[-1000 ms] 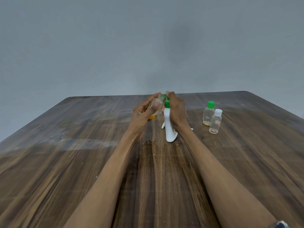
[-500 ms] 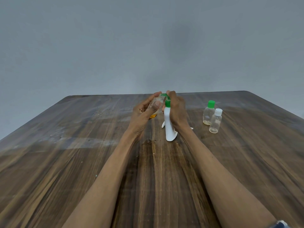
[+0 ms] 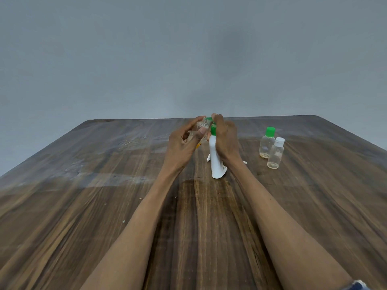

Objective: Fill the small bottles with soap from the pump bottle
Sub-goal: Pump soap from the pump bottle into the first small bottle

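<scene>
A white pump bottle (image 3: 215, 158) with a green pump head stands upright at the middle of the wooden table (image 3: 83, 206). My right hand (image 3: 227, 141) wraps its upper part, fingers over the pump head. My left hand (image 3: 184, 145) holds a small clear bottle (image 3: 199, 130) tilted, its threaded neck up against the green spout; a little yellow soap shows at its lower end. Two more small clear bottles stand to the right: one with a green cap (image 3: 267, 142) and one with a white cap (image 3: 276, 153).
A small white piece (image 3: 245, 162) lies on the table just right of the pump bottle, partly behind my right wrist. A grey wall rises beyond the table's far edge.
Both hands and the small bottle have risen slightly at the pump head; the small bottle tilts a bit more. The two bottles at the right have not moved.
</scene>
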